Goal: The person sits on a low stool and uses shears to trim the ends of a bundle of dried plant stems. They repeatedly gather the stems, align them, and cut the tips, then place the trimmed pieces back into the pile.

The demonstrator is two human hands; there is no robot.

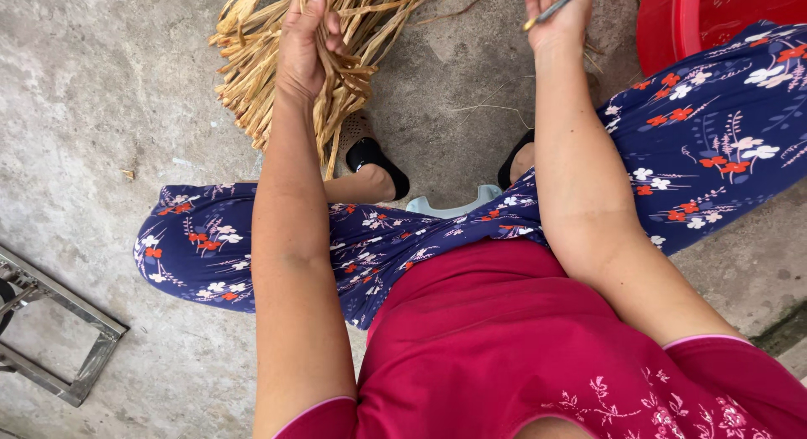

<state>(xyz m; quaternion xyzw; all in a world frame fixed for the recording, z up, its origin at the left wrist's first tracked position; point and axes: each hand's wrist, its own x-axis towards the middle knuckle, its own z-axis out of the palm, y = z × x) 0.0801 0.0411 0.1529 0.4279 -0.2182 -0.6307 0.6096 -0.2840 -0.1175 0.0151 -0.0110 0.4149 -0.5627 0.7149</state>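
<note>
My left hand (304,45) is closed around a bundle of dry, straw-coloured leaf strips (252,77) that fans out over the concrete floor at the top left. My right hand (556,18) is raised at the top edge and grips a thin dark tool with a yellowish tip (555,7); its far end runs out of view. The two hands are apart, with bare floor between them. I sit low, knees spread, in dark blue flowered trousers and a red top.
A red plastic tub (706,18) stands at the top right. A grey metal frame (59,338) lies at the lower left. My feet in black slippers (378,161) rest by the bundle, and a pale low stool edge (454,208) shows under me.
</note>
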